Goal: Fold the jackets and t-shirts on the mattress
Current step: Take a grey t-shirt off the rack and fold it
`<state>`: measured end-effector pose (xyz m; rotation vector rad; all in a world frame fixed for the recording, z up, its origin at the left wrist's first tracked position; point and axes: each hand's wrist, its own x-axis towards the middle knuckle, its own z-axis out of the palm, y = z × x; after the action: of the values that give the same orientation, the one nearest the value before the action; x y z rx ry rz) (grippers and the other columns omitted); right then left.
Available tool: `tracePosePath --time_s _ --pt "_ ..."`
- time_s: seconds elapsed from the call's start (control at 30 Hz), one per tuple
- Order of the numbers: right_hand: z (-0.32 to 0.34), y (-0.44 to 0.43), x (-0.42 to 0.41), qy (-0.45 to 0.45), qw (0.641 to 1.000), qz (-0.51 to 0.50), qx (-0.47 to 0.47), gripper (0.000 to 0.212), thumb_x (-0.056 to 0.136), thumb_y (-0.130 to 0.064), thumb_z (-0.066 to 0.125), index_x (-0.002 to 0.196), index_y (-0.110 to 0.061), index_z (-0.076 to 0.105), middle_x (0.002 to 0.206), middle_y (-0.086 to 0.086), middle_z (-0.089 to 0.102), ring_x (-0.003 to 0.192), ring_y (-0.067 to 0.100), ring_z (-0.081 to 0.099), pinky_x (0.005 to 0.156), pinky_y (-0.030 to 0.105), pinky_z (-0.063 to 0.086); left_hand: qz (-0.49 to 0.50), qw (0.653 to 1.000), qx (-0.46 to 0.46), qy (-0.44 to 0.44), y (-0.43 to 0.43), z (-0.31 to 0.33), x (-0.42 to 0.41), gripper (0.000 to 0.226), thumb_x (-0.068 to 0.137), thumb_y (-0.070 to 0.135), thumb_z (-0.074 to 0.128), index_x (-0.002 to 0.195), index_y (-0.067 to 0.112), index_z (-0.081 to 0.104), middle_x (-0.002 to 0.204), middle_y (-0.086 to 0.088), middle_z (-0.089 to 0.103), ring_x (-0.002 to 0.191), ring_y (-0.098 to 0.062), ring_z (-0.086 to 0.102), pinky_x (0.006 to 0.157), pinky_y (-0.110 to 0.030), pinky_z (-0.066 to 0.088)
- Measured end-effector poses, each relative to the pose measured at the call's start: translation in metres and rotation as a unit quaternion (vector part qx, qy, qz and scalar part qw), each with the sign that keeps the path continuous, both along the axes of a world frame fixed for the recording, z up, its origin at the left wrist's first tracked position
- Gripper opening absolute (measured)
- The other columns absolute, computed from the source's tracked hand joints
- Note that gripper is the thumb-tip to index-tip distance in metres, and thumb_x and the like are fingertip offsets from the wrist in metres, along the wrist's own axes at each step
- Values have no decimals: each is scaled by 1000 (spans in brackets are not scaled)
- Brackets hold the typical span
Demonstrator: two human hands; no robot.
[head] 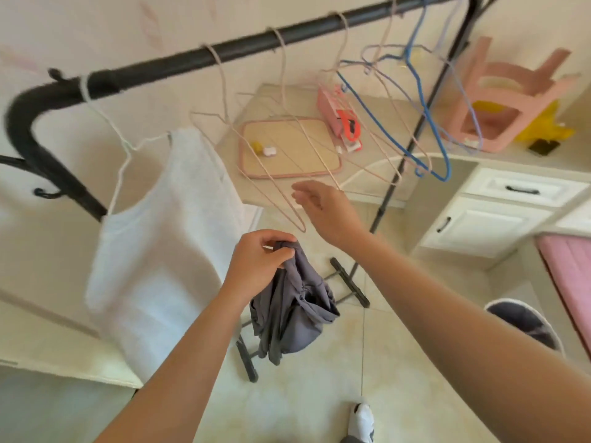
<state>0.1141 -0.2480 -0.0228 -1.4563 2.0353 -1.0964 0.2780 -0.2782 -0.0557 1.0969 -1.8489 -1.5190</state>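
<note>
My left hand [257, 260] grips the top of a bunched grey garment [292, 308], which hangs down in front of me over the tiled floor. My right hand [323, 207] is raised just above it with its fingers relaxed and holding nothing, close to the lower tip of an empty pink wire hanger [271, 174]. A white sleeveless top [166, 238] hangs on a white hanger at the left end of the black clothes rail [224, 49]. Only a pink corner of the mattress [572, 266] shows at the right edge.
Several empty pink, lilac and blue hangers [425, 116] dangle from the rail. Behind it a counter [367, 174] carries a pink-rimmed tray, a pink box and an upturned pink stool [511, 97]. White cabinets [486, 225] stand at right. A round bin [524, 324] sits on the floor.
</note>
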Motion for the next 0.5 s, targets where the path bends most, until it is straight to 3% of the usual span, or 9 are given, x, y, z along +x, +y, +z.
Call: tracePosePath --time_s 0.1,0.27,0.4,0.5 --pt "-24 55 -17 -21 999 -28 27 28 99 -16 47 123 -16 61 114 -3 68 106 11 62 95 23 46 -46 999 15 -21 24 -12 -22 27 81 3 68 82 28 76 92 6 73 81 -16 70 82 -42 58" --pt "-83 157 -67 -34 983 -123 128 25 97 -11 48 116 -13 64 109 2 69 99 15 62 93 33 50 -123 992 2 -33 69 -11 -71 24 78 9 70 80 32 76 90 8 73 88 -14 70 85 -44 57" --pt "-124 248 -97 -91 947 -192 240 25 93 -5 52 115 -8 64 114 6 66 87 16 58 74 23 43 -175 984 0 -26 119 0 -124 21 80 7 70 85 27 75 92 -1 73 83 -17 71 82 -44 58" --pt "-147 315 -108 -136 928 -236 255 28 86 -1 59 114 -7 63 108 2 62 91 18 58 74 24 43 -210 977 -12 -14 164 6 -164 22 79 9 71 83 29 76 89 1 73 84 -17 71 82 -43 58"
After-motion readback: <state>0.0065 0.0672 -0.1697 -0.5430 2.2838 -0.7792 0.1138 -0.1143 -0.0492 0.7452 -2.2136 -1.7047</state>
